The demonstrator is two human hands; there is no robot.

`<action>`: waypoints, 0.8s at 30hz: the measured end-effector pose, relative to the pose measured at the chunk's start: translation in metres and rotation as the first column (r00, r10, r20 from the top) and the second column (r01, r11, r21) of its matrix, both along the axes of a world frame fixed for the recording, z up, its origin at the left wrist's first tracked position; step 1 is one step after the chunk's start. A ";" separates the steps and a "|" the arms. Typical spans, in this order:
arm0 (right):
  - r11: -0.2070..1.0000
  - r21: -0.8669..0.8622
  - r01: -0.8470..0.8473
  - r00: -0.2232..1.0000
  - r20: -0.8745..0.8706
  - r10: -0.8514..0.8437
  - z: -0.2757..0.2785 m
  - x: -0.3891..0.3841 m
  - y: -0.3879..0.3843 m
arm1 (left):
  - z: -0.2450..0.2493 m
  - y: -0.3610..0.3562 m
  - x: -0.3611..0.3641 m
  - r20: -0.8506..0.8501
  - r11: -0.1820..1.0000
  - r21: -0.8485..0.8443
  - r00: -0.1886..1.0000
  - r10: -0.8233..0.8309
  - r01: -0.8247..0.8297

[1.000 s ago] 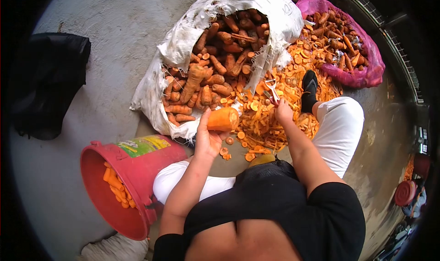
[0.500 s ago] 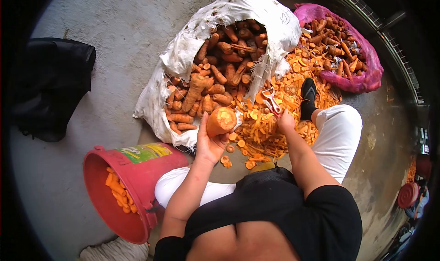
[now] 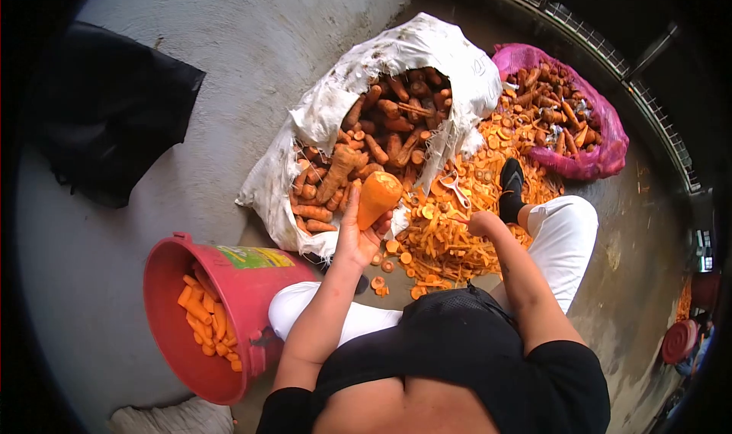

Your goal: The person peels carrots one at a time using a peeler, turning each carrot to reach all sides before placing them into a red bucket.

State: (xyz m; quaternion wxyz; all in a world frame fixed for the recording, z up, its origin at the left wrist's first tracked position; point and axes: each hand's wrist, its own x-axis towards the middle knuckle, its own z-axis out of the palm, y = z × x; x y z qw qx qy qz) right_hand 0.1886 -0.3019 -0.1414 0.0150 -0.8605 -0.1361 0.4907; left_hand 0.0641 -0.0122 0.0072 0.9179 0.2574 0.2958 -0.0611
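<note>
My left hand is closed around a thick carrot, held upright with its pale cut end on top. The side of this carrot facing me looks smooth and bright orange. My right hand grips a peeler, its head pointing away from me, apart from the carrot. Below the peeler lies a heap of orange peelings mixed with round carrot ends. Just beyond my left hand, a torn white sack gapes over many unpeeled carrots.
At lower left a tipped red bucket holds peeled carrots. A pink mesh sack of carrots and scraps stands at far right. Black cloth or plastic lies on the left. My shoe rests in the peelings.
The carrot has turned in my left hand, showing more of its smooth side and less of its cut end. The whole view has shifted slightly.
</note>
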 end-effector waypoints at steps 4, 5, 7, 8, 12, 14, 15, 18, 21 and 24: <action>0.722 0.688 0.069 0.921 0.234 -0.311 0.061 -0.012 0.029 | 0.007 -0.004 -0.006 0.062 0.999 0.036 0.997 0.036 -0.038; 0.594 0.753 0.282 0.900 0.006 -0.435 0.078 -0.015 0.041 | 0.009 -0.006 -0.006 0.063 0.999 0.043 0.998 0.021 -0.023; 0.278 0.746 0.605 0.743 -0.404 -0.534 0.101 -0.020 0.065 | 0.008 -0.008 -0.010 0.049 0.998 0.056 0.999 -0.016 0.013; 0.118 0.699 0.706 0.645 -0.565 -0.515 0.109 -0.025 0.076 | 0.006 -0.011 -0.012 0.029 0.997 0.069 0.998 -0.048 0.046; -0.033 0.508 0.861 0.461 -0.806 -0.373 0.143 -0.041 0.109 | 0.012 -0.019 -0.023 0.008 0.983 0.091 0.986 -0.164 0.163; 0.009 0.579 0.815 0.558 -0.782 -0.278 0.139 -0.046 0.114 | 0.018 -0.019 -0.031 0.020 0.975 0.077 0.977 -0.213 0.211; 0.001 0.619 0.785 0.600 -0.761 -0.247 0.145 -0.049 0.116 | 0.019 -0.016 -0.033 0.042 0.969 0.059 0.970 -0.241 0.239; -0.008 0.692 0.722 0.670 -0.702 -0.241 0.175 -0.060 0.116 | 0.039 -0.006 -0.039 0.087 0.829 0.250 0.841 -0.534 0.501; 0.005 0.820 0.573 0.806 -0.562 -0.186 0.176 -0.065 0.117 | 0.058 -0.011 -0.038 0.026 0.635 0.537 0.742 -0.670 0.555; -0.022 0.878 0.477 0.866 -0.474 -0.160 0.178 -0.067 0.116 | 0.071 -0.020 -0.034 -0.024 0.499 0.725 0.741 -0.671 0.475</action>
